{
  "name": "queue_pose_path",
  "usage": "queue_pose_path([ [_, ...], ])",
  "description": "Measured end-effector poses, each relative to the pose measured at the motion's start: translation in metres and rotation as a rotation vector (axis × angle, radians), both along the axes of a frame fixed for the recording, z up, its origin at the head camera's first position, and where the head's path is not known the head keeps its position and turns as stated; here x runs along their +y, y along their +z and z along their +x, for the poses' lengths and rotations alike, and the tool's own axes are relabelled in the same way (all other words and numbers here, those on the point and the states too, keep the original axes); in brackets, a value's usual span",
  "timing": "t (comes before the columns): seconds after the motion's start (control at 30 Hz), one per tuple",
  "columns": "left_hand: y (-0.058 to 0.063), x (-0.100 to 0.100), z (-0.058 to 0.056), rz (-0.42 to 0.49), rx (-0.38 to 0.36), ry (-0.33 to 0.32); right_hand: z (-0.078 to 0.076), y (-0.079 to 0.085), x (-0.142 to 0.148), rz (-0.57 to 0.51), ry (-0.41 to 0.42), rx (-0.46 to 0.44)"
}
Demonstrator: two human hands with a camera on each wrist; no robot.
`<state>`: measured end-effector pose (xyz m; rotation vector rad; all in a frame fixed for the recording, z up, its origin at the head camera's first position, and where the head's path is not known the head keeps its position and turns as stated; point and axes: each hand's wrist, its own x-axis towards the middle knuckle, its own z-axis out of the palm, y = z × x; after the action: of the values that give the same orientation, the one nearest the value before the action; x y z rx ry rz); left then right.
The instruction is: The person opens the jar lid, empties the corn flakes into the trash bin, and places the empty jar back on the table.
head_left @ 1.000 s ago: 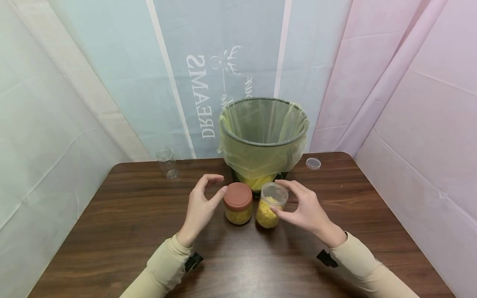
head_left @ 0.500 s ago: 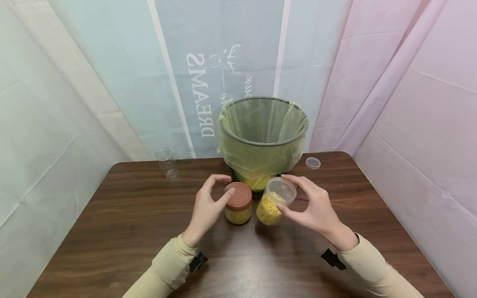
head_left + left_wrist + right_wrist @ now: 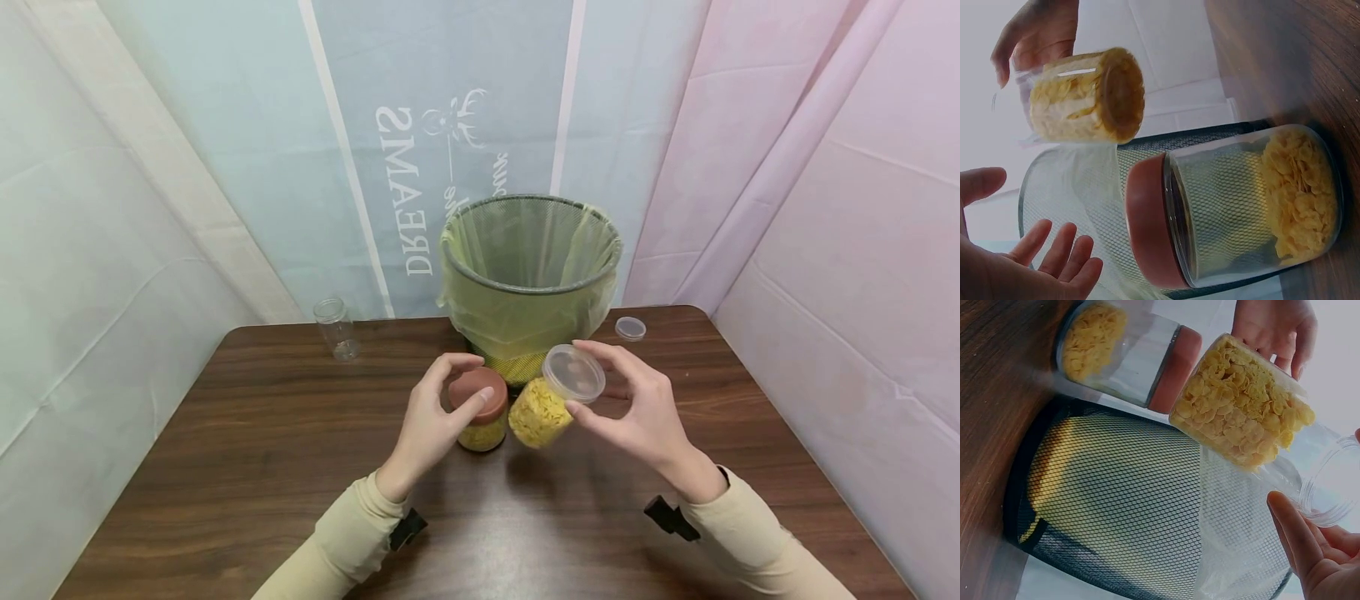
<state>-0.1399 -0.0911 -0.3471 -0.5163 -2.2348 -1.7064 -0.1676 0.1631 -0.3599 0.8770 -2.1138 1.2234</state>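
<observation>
My right hand grips a clear plastic jar of yellow flakes by its upper end. The jar is off the table and tilted, its bottom pointing left and down; in the right wrist view its flakes lie heaped towards the base. Whether a lid covers its mouth I cannot tell. Upright on the table stands a glass jar with a reddish-brown lid, partly filled with similar flakes. Around that lid my left hand hovers with thumb and fingers spread; the left wrist view shows a gap between its fingers and the lid.
A mesh bin lined with a thin yellowish bag stands directly behind the two jars. An empty clear jar is at the back left of the wooden table. A small clear lid lies at the back right.
The right hand has lifted the clear jar off the table and tilted it further, its mouth moving up and right. The left hand has drifted right, closer over the reddish-brown lid.
</observation>
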Motion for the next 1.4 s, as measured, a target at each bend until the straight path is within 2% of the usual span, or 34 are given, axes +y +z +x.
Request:
queue_pose_path([
  [0.13, 0.000, 0.003, 0.001, -0.017, 0.011, -0.020, 0.002, 0.003, 0.000, -0.054, 0.036, -0.081],
  [0.3, -0.018, 0.004, -0.008, -0.060, 0.062, -0.041, 0.005, 0.007, 0.000, -0.113, 0.083, -0.205],
  [0.4, -0.028, 0.005, -0.012, -0.076, 0.084, -0.057, 0.006, 0.009, -0.001, -0.130, 0.098, -0.240],
  [0.6, -0.031, 0.011, -0.012, -0.103, 0.116, -0.099, 0.005, 0.010, -0.004, -0.187, 0.141, -0.289],
  [0.67, -0.031, 0.013, -0.011, -0.114, 0.109, -0.105, 0.005, 0.010, -0.005, -0.203, 0.150, -0.303],
  [0.8, -0.032, 0.018, -0.010, -0.071, 0.046, -0.159, 0.003, 0.009, -0.007, -0.203, 0.147, -0.312],
  [0.9, -0.033, 0.021, -0.010, -0.057, 0.024, -0.185, 0.003, 0.008, -0.008, -0.209, 0.155, -0.320],
  [1.13, -0.035, 0.022, -0.010, -0.162, 0.079, -0.127, 0.001, 0.007, -0.011, -0.310, 0.274, -0.343],
  [1.27, -0.036, 0.022, -0.010, -0.172, 0.054, -0.131, 0.000, 0.005, -0.013, -0.329, 0.326, -0.345],
  [1.4, -0.037, 0.023, -0.010, -0.168, 0.013, -0.126, -0.001, 0.004, -0.014, -0.327, 0.336, -0.362],
])
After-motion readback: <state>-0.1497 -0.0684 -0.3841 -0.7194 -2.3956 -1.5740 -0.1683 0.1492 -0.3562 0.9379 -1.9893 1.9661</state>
